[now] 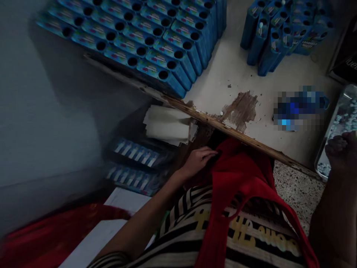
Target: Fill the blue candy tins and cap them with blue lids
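Note:
My left hand (198,160) rests low in my lap, its fingers bent onto the edge of a red cloth (240,175) that hangs over my striped shirt; whether it grips the cloth is unclear. My right hand (341,150) is at the right edge, curled into a loose fist beside a clear tray of small pale pieces (338,123). What the fist holds, if anything, is hidden. Rows of blue boxes with round holes (147,41) stand on the white table (231,70).
A second cluster of blue boxes (281,33) stands at the back right. The table's front edge (212,121) is chipped, with a brown worn patch. Below it lie a stack of white sheets (167,124) and packs of small tubes (136,152). The floor is speckled.

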`<state>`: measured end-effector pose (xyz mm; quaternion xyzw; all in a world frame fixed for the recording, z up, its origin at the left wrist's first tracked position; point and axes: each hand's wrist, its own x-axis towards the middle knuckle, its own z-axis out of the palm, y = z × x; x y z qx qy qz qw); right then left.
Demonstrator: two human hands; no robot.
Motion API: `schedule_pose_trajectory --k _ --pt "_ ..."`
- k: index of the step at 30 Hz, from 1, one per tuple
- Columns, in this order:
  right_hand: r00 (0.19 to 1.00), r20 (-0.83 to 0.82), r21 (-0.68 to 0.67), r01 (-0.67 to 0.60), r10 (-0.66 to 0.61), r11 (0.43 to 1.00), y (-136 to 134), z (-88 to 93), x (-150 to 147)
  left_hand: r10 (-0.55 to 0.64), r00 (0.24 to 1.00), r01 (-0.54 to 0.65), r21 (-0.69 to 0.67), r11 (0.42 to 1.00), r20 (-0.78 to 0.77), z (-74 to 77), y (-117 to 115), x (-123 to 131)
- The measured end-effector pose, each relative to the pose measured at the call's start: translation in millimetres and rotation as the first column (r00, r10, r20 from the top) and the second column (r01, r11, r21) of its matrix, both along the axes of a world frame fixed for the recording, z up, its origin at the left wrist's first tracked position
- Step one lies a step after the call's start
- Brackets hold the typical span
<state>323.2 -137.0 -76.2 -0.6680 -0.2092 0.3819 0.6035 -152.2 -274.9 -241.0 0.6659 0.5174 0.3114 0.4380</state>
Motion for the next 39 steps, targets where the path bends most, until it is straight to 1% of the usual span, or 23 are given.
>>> schedule_pose_trajectory --k 3,6,9,11,13,15,17,18,19,20,21,23,24,26,27,29,31,32,33,34,36,37,39 --pt "0.986 -0.151 -0.027 -0.079 0.074 0.996 -1.8 9.9 -17.6 -0.069 0.997 0.070 -0.044 0.997 0.032 -2.1 -1.5 -9.5" --pt "0.986 -0.155 -0.035 -0.070 0.063 0.997 -3.0 15.6 -27.5 -0.113 0.992 0.117 -0.094 0.989 0.047 -2.3 3.2 -5.7" --pt "0.992 -0.123 -0.043 -0.033 0.027 0.999 -4.6 16.8 -27.5 -0.076 0.997 0.078 -0.151 0.986 0.021 -4.6 14.0 7.9" --pt "0.993 -0.108 -0.054 -0.059 0.053 0.997 -7.9 16.4 -22.3 -0.052 0.999 0.052 -0.174 0.983 0.003 -5.2 20.3 14.4" --pt "0.991 -0.096 -0.061 -0.102 0.096 0.993 -13.3 16.0 -14.1 -0.022 1.000 0.019 -0.184 0.983 -0.015 -1.0 23.0 13.0" --pt "0.988 -0.080 -0.030 -0.132 0.129 0.991 -19.7 15.9 -5.1 0.042 0.998 -0.051 -0.191 0.980 -0.051 11.5 23.1 3.5" --pt "0.987 -0.063 0.010 -0.149 0.149 0.989 -24.5 16.0 2.0 0.148 0.985 -0.163 -0.184 0.969 -0.093 33.0 25.8 -8.1" --pt "0.986 -0.059 0.027 -0.153 0.155 0.988 -25.8 16.2 3.8 0.205 0.973 -0.220 -0.154 0.963 -0.110 45.9 30.5 -12.3" --pt "0.986 -0.056 0.041 -0.155 0.157 0.987 -26.2 16.4 4.3 0.254 0.959 -0.267 -0.100 0.959 -0.125 59.2 38.5 -14.5" --pt "0.986 -0.050 0.055 -0.154 0.156 0.987 -25.8 16.6 3.4 0.289 0.947 -0.294 -0.016 0.956 -0.139 71.7 50.1 -14.5" --pt "0.987 -0.047 0.068 -0.153 0.156 0.986 -25.1 17.0 1.6 0.305 0.939 -0.294 0.087 0.952 -0.162 82.6 65.2 -12.6" --pt "0.985 -0.066 0.098 -0.150 0.157 0.984 -23.5 17.8 -2.4 0.291 0.920 -0.220 0.269 0.938 -0.263 97.1 101.5 -5.2" --pt "0.983 -0.094 0.112 -0.148 0.159 0.983 -23.2 18.2 -2.9 0.262 0.904 -0.155 0.312 0.937 -0.338 100.3 120.1 -0.9" --pt "0.972 -0.191 0.131 -0.116 0.140 0.985 -24.9 18.7 2.6 0.158 0.868 -0.005 0.309 0.951 -0.471 100.3 150.8 5.5" --pt "0.962 -0.254 0.136 -0.071 0.104 0.988 -27.0 18.6 9.1 0.099 0.857 0.060 0.289 0.956 -0.506 98.0 161.1 6.7" --pt "0.924 -0.376 0.120 0.118 -0.065 0.986 -33.5 17.3 27.8 0.016 0.854 0.143 0.265 0.954 -0.520 91.6 170.4 4.0" --pt "0.845 -0.466 0.053 0.322 -0.262 0.945 -41.0 13.8 48.6 -0.010 0.855 0.179 0.277 0.944 -0.518 86.2 167.9 -3.2" --pt "0.815 -0.489 0.026 0.368 -0.310 0.929 -44.2 11.2 57.6 -0.014 0.852 0.191 0.287 0.938 -0.523 84.6 164.4 -6.8" --pt "0.810 -0.502 0.016 0.359 -0.304 0.933 -46.3 8.3 64.6 -0.017 0.849 0.202 0.294 0.934 -0.529 83.9 160.8 -9.7" --pt "0.825 -0.510 0.024 0.297 -0.243 0.955 -47.4 5.1 69.2 -0.022 0.843 0.211 0.293 0.932 -0.537 83.8 157.7 -11.3" --pt "0.856 -0.516 0.083 0.088 -0.033 0.993 -46.3 -1.5 71.3 -0.045 0.822 0.234 0.266 0.935 -0.567 84.2 155.2 -11.5" --pt "0.854 -0.517 0.110 -0.006 0.062 0.994 -44.6 -4.7 69.3 -0.063 0.804 0.252 0.243 0.937 -0.591 84.2 155.8 -10.7" --pt "0.839 -0.517 0.130 -0.119 0.169 0.984 -40.4 -10.6 62.0 -0.095 0.757 0.290 0.201 0.936 -0.647 82.9 159.4 -9.6"
